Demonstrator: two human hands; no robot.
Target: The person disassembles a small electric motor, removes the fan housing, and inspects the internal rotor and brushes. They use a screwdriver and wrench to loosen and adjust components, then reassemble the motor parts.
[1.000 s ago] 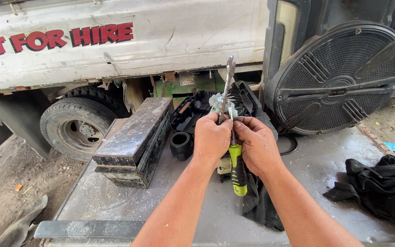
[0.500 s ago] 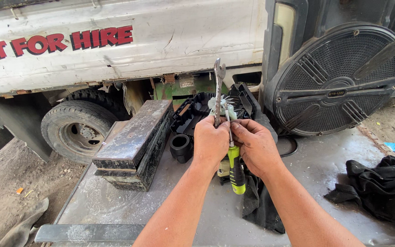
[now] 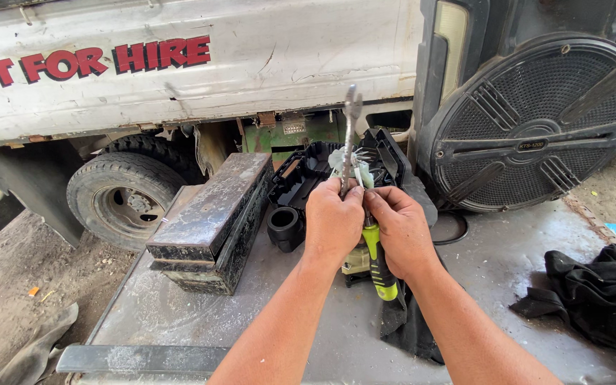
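Head view: both hands meet over the middle of the grey metal worktop. The left hand has its fingers curled tight around the lower shank of a metal wrench. The wrench stands nearly upright, its long axis running from the fist straight toward the far side, its head well above the knuckles. The right hand sits just beside the left, touching it, fingers pressed together around a tool with a yellow-green handle; that handle points down and toward the near edge, opposite to the wrench. The left hand is thus the one on the wrench. Left of the hands lies a stack of dark flat bars; beyond them an open black tool case; right, a black cloth.
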